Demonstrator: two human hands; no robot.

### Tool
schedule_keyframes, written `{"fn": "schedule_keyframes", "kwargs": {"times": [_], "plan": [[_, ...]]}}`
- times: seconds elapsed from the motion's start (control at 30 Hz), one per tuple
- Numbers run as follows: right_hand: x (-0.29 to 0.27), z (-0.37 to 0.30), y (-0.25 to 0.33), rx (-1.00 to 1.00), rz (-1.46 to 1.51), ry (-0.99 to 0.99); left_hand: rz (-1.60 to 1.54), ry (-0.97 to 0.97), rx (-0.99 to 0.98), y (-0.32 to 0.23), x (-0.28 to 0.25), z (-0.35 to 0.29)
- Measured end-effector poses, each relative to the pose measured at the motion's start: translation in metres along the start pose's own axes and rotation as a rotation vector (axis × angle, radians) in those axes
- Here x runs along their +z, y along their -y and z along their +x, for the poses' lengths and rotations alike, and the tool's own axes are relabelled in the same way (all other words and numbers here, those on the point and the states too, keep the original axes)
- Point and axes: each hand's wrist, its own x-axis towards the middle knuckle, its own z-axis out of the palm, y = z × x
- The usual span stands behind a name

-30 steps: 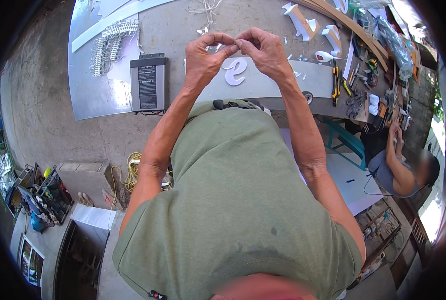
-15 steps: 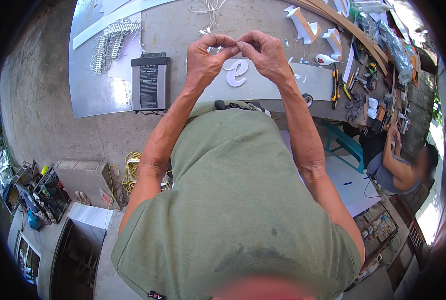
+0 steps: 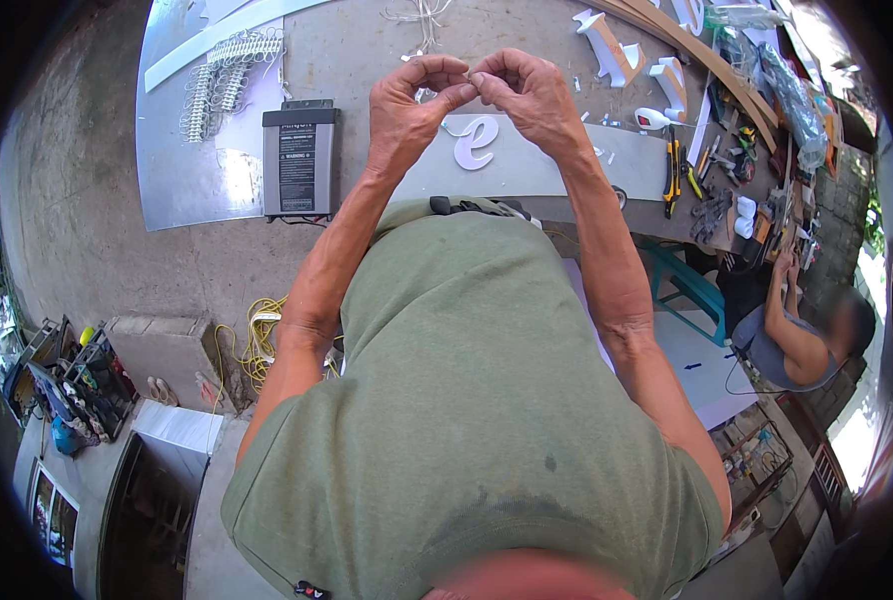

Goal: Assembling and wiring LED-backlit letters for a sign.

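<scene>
Above the bench's near part, my left hand (image 3: 407, 108) and my right hand (image 3: 529, 98) meet at their fingertips. Both are closed in a pinch; whatever lies between the fingers is too small to make out. Just below them, a white cut-out letter (image 3: 475, 146) rests on a pale flat strip (image 3: 422, 172). A short thin strand (image 3: 453, 129) runs from the letter's left side toward my left hand. Farther off, a bundle of thin white wires (image 3: 426, 22) lies on the bench.
To the left stand a grey power supply box (image 3: 305, 165) and a heap of white wired modules (image 3: 229, 75). White-and-tan letter pieces (image 3: 612, 55), a glue bottle (image 3: 651, 119) and yellow-black cutters (image 3: 674, 178) lie right. Another person (image 3: 799, 335) works at far right.
Both hands have shifted slightly away from me, still pinching together. A little more of the letter's top now shows beneath them.
</scene>
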Motion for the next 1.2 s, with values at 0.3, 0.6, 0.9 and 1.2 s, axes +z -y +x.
{"fn": "schedule_keyframes", "kwargs": {"times": [0.3, 0.6, 0.9, 1.2], "plan": [[0.004, 0.002, -0.006, -0.029, 0.136, -0.056, 0.398, -0.017, 0.287, -0.005, -0.005, 0.000], [0.007, 0.002, -0.013, -0.019, 0.018, -0.038, 0.777, 0.044, 0.701, -0.003, -0.010, 0.006], [0.009, -0.004, -0.009, 0.096, 0.272, 0.015, 0.239, 0.070, -0.025, 0.009, -0.017, -0.002], [0.001, -0.012, -0.004, 0.060, 0.433, 0.106, -0.016, 0.050, -0.107, 0.007, -0.023, 0.001]]}}
